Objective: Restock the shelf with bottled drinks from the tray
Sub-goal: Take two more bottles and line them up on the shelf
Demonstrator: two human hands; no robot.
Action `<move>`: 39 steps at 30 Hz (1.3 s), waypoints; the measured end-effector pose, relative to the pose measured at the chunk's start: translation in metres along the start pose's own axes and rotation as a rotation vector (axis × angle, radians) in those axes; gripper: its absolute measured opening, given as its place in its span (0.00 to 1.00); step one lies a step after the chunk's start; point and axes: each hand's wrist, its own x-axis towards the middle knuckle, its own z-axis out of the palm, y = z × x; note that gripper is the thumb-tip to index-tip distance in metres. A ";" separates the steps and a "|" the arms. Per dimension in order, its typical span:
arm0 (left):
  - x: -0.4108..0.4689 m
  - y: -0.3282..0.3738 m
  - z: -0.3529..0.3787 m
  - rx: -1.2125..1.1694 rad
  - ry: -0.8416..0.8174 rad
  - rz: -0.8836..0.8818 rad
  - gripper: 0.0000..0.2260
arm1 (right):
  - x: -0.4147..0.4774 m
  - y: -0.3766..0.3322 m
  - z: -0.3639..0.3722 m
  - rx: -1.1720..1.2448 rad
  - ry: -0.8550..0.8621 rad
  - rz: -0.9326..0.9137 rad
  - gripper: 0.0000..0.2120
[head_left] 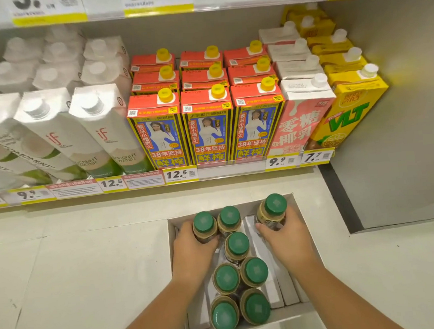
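The person is reaching down into the cardboard tray (295,205) on the floor, with the hands apart and each one wrapping around its own green-capped bottle: the left hand (193,254) is closing on the far-left bottle (204,226), the right hand (285,237) on the far-right bottle (272,210). Six more bottles are standing in the tray, the nearest (230,219) touching the left one. To do this lift well, each bottle is best drawn straight up by its body, so the left one is not dragging its neighbour over. The shelf (232,169) ahead is looking fully faced with cartons: coconut water (109,131), red-topped coconut juice (209,128), lemon tea (347,117). No open slot for bottles is showing here, so the destination probably lies out of view.
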 end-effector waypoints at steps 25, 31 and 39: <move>-0.030 0.258 -0.152 -0.023 -0.016 0.544 0.12 | -0.069 -0.248 -0.133 0.069 0.216 -0.357 0.19; -0.038 0.394 -0.204 -0.109 0.074 0.778 0.13 | -0.069 -0.366 -0.212 0.078 0.311 -0.504 0.18; -0.072 0.566 -0.263 -0.172 0.047 0.974 0.13 | -0.073 -0.498 -0.304 0.108 0.410 -0.711 0.21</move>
